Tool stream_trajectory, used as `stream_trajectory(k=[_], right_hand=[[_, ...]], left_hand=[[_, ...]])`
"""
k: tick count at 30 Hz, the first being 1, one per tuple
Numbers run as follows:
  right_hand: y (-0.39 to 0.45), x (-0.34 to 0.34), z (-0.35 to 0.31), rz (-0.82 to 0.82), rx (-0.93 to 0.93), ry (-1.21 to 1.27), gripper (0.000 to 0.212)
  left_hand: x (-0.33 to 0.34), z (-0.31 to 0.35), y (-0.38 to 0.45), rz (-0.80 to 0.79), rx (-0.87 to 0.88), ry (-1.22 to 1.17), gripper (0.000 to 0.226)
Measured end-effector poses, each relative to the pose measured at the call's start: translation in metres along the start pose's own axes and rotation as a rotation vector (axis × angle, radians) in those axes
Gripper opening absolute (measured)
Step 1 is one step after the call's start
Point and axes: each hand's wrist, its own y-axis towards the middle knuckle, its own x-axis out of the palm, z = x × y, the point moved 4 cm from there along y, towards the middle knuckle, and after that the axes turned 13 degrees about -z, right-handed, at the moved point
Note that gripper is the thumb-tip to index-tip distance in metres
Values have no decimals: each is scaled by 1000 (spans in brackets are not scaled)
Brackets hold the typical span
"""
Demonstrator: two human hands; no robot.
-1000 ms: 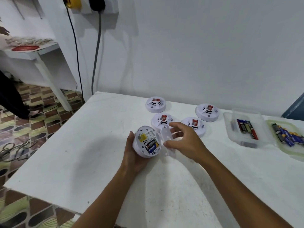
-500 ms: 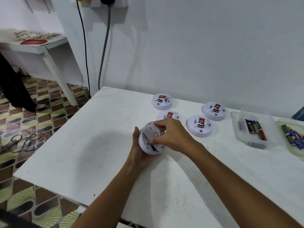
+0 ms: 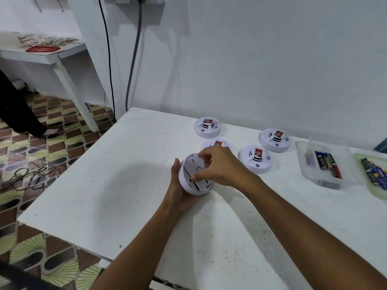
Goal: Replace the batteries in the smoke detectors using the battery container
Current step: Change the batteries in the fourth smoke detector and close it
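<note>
My left hand (image 3: 178, 189) cups a white smoke detector (image 3: 189, 186) from below, its back turned up toward me. My right hand (image 3: 219, 166) presses the white back cover (image 3: 193, 167) onto it with thumb and fingertips; a dark sliver of the battery bay shows at the cover's lower edge. Behind my hands lie several more white detectors with red tags, one (image 3: 207, 127) at the far back, one (image 3: 256, 159) to the right. A clear battery container (image 3: 345, 162) with a few batteries stands at the right.
A second tray (image 3: 377, 191) of blue batteries lies at the far right edge. The white table (image 3: 104, 195) ends at left and front over a patterned floor. Cables (image 3: 134, 59) hang down the wall. A small side table (image 3: 52, 57) stands far left.
The battery bay was open with the cover held beside it; my right hand has brought the cover over the detector's back and now presses it down. The view has shifted slightly.
</note>
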Motion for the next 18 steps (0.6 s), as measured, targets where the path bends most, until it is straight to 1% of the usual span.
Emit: stream_trajectory(k=[4,13,18], right_hand=[[0,1,0,3,4,1,47],[-4,-1,3,24,-9,-18,45],[-4,1,6,13,0,-27,37]], left_hand=[[4,1,0,-34,7,-10,80],[9,2,0,-68,-2,-4,78],[11,2,-1,-67,-5,-1,79]])
